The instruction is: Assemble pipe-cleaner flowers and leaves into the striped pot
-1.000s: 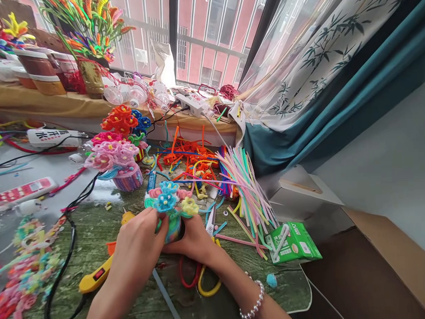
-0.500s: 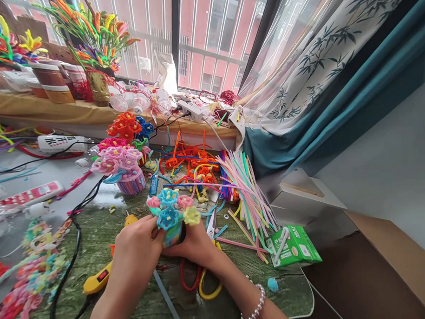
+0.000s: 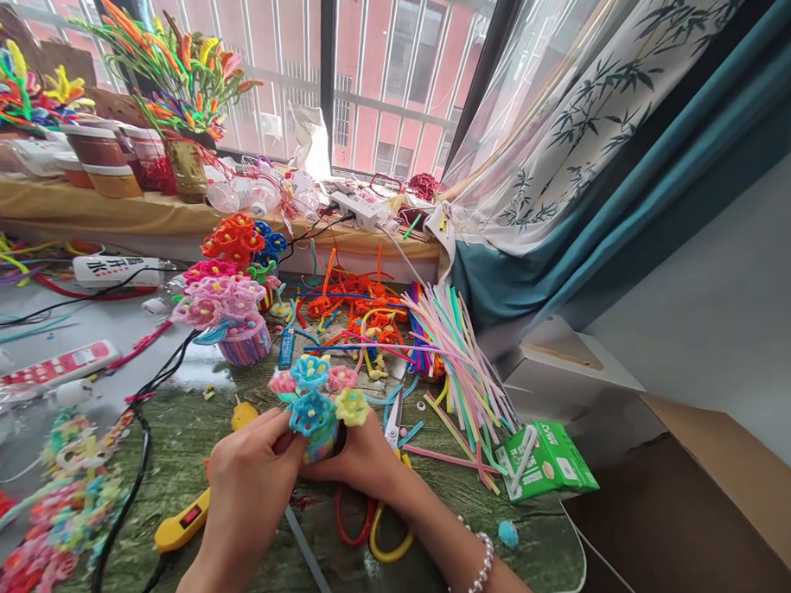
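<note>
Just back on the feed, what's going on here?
A person's left hand and right hand hold small potted pipe-cleaner flowers between them, the right around the pot's side. Scissors lie by the right forearm; a yellow glue gun lies partly behind the left. Pink potted flowers stand farther back.

Front blue flower (image 3: 311,412) apparently lower over the half-hidden pot (image 3: 321,444) than before.

The left hand (image 3: 255,466) hides its own fingertips at the small pot (image 3: 321,444); most of the right hand's (image 3: 362,460) fingers disappear behind it. The left wrist covers part of the yellow glue gun (image 3: 183,524), the right wrist the middle of the scissors (image 3: 392,432). Fine print on the green packet (image 3: 558,465), at the table's (image 3: 534,555) right edge, is illegible.
</note>
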### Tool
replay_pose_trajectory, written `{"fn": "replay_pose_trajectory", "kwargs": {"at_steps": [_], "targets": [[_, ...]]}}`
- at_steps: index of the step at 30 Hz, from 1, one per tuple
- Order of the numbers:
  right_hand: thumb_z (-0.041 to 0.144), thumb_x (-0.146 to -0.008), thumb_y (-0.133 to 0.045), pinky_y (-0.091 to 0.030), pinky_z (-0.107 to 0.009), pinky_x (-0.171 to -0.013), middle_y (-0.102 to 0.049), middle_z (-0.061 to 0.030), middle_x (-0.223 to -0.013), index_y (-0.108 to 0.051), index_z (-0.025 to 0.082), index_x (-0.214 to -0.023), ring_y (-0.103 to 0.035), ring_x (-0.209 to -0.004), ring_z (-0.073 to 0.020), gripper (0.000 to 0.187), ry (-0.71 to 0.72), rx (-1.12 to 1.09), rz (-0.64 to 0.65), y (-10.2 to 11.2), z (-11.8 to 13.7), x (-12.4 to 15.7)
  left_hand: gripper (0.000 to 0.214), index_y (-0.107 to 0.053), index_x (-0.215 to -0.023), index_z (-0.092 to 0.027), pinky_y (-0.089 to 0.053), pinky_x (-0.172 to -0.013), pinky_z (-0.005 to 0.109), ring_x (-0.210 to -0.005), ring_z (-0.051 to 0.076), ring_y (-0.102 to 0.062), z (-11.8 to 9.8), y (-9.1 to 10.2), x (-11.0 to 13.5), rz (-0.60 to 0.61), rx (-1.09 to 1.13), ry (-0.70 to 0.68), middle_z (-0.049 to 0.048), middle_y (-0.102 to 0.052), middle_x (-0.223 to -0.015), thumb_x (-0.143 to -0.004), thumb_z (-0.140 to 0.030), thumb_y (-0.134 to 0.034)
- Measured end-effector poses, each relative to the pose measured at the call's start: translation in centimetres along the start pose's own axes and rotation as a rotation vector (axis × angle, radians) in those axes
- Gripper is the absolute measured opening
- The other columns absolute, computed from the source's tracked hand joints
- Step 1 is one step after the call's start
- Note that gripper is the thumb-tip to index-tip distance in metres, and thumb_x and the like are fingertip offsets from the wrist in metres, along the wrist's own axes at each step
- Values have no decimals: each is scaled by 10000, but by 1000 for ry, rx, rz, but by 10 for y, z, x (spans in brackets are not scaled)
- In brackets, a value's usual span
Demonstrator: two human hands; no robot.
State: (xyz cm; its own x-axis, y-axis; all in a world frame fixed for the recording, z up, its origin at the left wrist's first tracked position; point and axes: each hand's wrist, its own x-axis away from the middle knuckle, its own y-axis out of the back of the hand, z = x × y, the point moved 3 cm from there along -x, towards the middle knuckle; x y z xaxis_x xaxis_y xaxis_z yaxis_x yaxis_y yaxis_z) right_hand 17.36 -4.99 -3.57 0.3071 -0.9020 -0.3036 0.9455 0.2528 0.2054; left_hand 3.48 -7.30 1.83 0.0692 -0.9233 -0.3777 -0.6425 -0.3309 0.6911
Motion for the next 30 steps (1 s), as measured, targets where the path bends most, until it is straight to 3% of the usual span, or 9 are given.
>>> {"fn": "replay_pose_trajectory", "kwargs": {"at_steps": [8,16,24,28,30], "targets": [[315,-667,-895,-556,-355,-951,-797,-1,-1040,-761,232,-1056,-726,-950,-242,420,-28,11,4,-2,-3,0,357,-472,-453,-219,-288,-525,263,-470,123,-391,2,0,-2,73,-10,73,-29,-395,-441,-764,-393,-482],[304,-658,-894,-551,-356,-943,-803,1,-984,-773,225,-1032,-717,-953,-248,402,-6,6,3,-1,-2,0,327,-484,-499,-221,-284,-543,267,-493,129,-395,12,0,1,117,-86,50,-33,-407,-477,-798,-352,-499],[311,-666,-887,-559,-342,-934,-790,-8,-1073,-763,235,-1084,-718,-980,-257,443,-7,-24,17,0,2,-1,329,-469,-478,-220,-291,-527,262,-472,125,-438,10,1,3,53,-62,26,-24,-457,-475,-778,-347,-510],[277,-667,-874,-558,-348,-953,-789,1,-1087,-762,241,-1087,-722,-986,-250,436,-19,-41,35,0,2,-1,210,-623,-561,-239,-345,-528,244,-508,127,-556,11,8,5,85,-3,-12,-20,-591,-541,-725,-262,-493],[266,-674,-860,-566,-341,-938,-797,12,-1051,-771,246,-1054,-727,-961,-241,391,-44,-32,57,-1,0,0,218,-703,-649,-253,-361,-504,236,-486,120,-569,13,17,7,61,36,-32,-25,-617,-557,-741,-297,-511]]}}
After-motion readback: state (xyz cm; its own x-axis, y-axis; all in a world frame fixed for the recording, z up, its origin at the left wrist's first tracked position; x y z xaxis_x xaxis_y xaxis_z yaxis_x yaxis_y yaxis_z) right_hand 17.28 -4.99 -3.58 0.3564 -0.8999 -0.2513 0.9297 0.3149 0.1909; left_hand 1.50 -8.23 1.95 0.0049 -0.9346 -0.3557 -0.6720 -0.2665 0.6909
